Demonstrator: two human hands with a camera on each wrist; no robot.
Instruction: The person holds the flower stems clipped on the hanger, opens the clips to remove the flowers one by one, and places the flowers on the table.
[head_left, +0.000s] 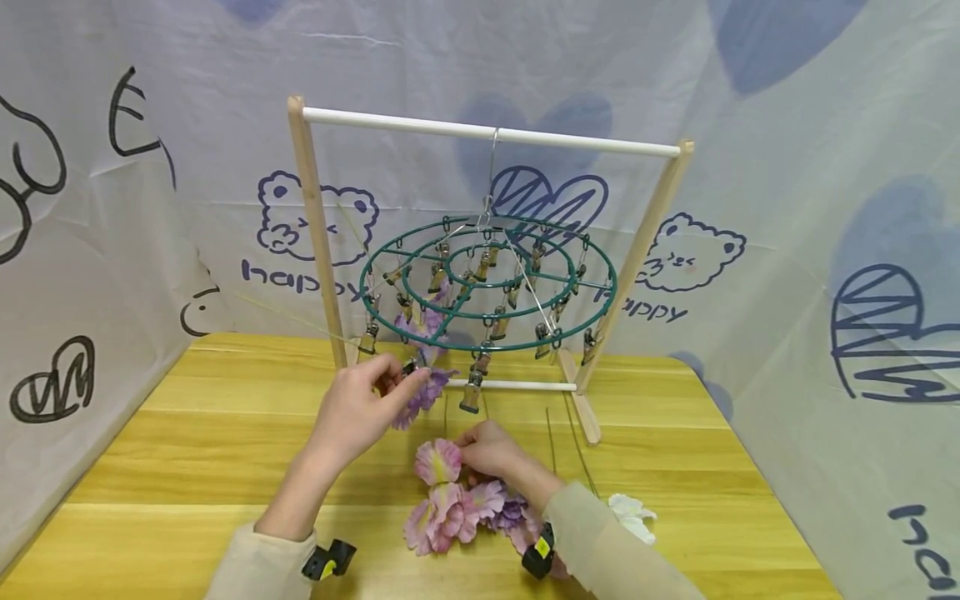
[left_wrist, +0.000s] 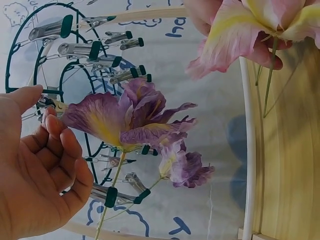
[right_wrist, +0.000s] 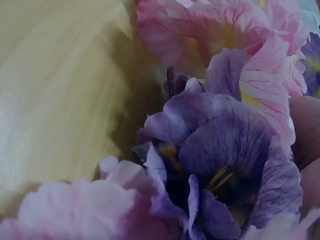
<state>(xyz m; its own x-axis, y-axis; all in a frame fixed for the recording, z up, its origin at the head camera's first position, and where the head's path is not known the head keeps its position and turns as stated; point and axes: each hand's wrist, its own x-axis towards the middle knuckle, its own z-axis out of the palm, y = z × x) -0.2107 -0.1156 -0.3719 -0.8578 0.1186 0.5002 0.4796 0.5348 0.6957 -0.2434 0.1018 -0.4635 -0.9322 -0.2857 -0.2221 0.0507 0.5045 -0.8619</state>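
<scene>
Seemingly fastening a ruffled purple fabric flower (left_wrist: 102, 112) at seven o'clock on a round green wire rack (head_left: 487, 287), with a silver metal clip (left_wrist: 46, 102) pinched between left fingers (left_wrist: 70, 148) and a pink fabric flower (head_left: 438, 461) in curled right fingers (head_left: 472, 435) at six o'clock, probably needing clip release next.

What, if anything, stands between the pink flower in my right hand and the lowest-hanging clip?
Nothing visible does: in the head view, the space between the pink flower and the lowest-hanging clip looks open. Your left hand and the purple flower sit to its left.
</scene>
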